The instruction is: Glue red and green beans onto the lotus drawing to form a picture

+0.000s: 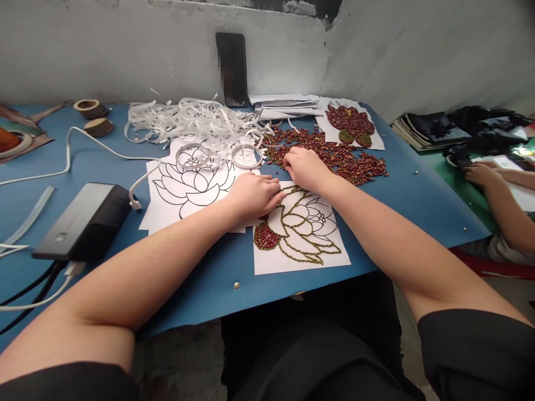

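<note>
**Blue table: surface contents**

Blue table (401, 195), brass tacks along the front edge. Centre front: lotus sheet (300, 228), outlines lined with green seeds, one petal filled red. Left of it, a stack of blank lotus outlines (188, 186) with two tape rings (246, 156) on top. Behind them, a heap of white paper strips (188, 120). Loose red seeds (334, 156) spread at centre right, touching a finished seed flower sheet (351, 125). Folded papers (288, 103) and a dark phone (232, 69) at the wall, phone upright. Left side: black power bank (83, 220) with white cable (83, 139), two wooden rings (94, 117).
</note>
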`<state>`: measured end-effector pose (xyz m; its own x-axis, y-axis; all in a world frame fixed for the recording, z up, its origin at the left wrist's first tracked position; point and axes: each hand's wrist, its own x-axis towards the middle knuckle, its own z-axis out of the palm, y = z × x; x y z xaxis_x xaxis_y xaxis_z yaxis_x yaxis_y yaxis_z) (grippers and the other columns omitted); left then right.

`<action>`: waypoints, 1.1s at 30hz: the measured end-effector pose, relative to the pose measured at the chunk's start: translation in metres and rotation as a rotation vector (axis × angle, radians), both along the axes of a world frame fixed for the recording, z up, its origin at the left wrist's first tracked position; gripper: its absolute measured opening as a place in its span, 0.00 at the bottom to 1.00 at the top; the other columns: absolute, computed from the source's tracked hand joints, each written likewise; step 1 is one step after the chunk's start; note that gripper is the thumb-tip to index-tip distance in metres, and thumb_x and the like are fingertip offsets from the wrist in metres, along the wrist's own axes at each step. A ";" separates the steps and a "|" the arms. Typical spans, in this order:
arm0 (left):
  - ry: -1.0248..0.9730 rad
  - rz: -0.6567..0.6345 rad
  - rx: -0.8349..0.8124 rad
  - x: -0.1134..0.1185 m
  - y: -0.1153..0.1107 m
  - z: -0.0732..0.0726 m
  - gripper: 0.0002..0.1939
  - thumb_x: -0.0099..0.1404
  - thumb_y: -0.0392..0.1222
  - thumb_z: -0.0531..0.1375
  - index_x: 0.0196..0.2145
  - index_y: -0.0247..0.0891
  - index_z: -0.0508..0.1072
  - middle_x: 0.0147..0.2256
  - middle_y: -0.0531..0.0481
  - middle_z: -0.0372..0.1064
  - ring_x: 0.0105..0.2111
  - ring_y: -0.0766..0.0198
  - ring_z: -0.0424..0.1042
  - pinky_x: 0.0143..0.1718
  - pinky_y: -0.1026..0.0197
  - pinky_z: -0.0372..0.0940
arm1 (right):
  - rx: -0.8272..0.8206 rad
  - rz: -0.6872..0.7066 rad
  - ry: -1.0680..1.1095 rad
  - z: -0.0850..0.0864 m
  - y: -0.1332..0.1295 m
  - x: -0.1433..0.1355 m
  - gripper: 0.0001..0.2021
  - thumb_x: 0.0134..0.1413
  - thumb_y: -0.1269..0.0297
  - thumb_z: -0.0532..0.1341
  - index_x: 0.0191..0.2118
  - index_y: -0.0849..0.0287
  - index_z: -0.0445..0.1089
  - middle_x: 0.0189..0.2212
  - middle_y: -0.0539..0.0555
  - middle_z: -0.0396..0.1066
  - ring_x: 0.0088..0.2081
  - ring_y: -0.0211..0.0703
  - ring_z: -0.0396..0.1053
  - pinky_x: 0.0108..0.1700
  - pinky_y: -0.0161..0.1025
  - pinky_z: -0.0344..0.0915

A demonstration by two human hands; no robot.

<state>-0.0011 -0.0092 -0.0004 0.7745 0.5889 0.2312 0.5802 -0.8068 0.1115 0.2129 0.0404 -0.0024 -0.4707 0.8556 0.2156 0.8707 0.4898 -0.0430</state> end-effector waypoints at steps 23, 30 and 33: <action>-0.027 0.036 -0.052 -0.001 -0.002 0.003 0.24 0.77 0.52 0.46 0.43 0.42 0.80 0.43 0.44 0.81 0.49 0.53 0.78 0.44 0.53 0.69 | -0.090 0.093 0.241 -0.002 -0.082 0.072 0.07 0.66 0.66 0.57 0.39 0.55 0.73 0.41 0.60 0.70 0.46 0.55 0.69 0.49 0.51 0.66; -0.032 0.033 -0.040 -0.001 -0.001 0.001 0.23 0.77 0.52 0.46 0.43 0.44 0.80 0.41 0.46 0.81 0.47 0.55 0.79 0.43 0.54 0.69 | -0.100 0.111 0.245 -0.002 -0.082 0.073 0.09 0.65 0.65 0.58 0.38 0.56 0.75 0.41 0.60 0.70 0.44 0.54 0.70 0.47 0.51 0.66; -0.027 0.040 -0.058 -0.001 -0.001 0.002 0.23 0.77 0.52 0.46 0.43 0.43 0.79 0.42 0.46 0.81 0.48 0.55 0.78 0.43 0.55 0.68 | -0.105 0.116 0.246 0.000 -0.083 0.073 0.09 0.65 0.65 0.58 0.38 0.57 0.76 0.40 0.60 0.71 0.43 0.53 0.71 0.46 0.50 0.67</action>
